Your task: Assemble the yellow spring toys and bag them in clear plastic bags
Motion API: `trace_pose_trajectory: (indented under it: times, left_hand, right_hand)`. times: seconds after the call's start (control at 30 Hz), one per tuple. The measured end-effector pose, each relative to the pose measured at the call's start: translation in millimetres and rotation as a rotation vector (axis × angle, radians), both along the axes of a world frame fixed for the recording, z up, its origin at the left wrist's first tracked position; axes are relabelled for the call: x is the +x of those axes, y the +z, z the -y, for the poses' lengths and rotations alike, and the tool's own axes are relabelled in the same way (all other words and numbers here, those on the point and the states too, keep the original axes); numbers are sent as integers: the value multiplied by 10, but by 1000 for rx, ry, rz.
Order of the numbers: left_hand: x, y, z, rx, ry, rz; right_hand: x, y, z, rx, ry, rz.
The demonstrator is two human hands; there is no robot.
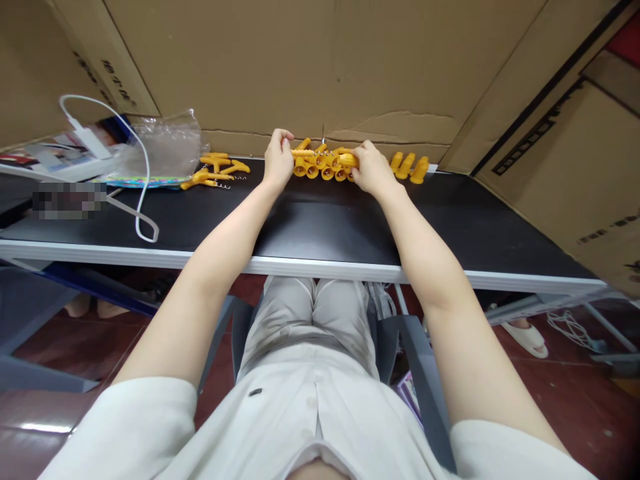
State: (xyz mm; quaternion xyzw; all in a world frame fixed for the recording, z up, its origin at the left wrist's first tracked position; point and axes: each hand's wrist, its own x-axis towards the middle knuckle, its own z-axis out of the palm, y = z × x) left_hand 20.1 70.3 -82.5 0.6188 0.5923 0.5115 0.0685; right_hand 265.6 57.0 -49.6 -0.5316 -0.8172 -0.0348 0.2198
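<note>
A person in a cream short-sleeved shirt (290, 407) and pale grey trousers (295, 313) sits in a grey chair (417, 367) at a long black counter (330, 233) with a silver front edge. Both bare forearms stretch forward over it. Nearer on the left, a looped white cable (145, 177) hangs over the surface.

Toward the back of the counter, the hands face each other. The left hand (278, 160) is closed, thumb and fingers pinching the end of a slender, ridged yellow rod (303, 153) that points to the right. The right hand (373, 170) grips a short, ribbed yellow piece (347, 160) by its right end. Silver wire spirals show between the two pieces; whether the held pieces touch is too small to tell.

Just behind and below them lies a cluster of hollow yellow tubes (327, 175), round open ends facing the person. Right of the right hand, a few stubby, tapered yellow pieces (419, 171) lean toward the back. Left of the left hand, several yellow handles with silver spirals (200, 177) lie near a crinkled clear plastic bag (167, 150).

A tall brown cardboard panel (325, 67) rises behind everything.
</note>
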Motion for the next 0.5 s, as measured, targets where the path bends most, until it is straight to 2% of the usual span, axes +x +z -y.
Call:
trace_pose_trajectory:
  times: [0.27,0.5]
  left_hand:
    - [77,-48,16,14,-93,-29]
    - [-41,-173,-239,244,-204,193]
  right_hand:
    - [-122,4,64,27,93,25]
    - [58,-118,-174,103,7,-6]
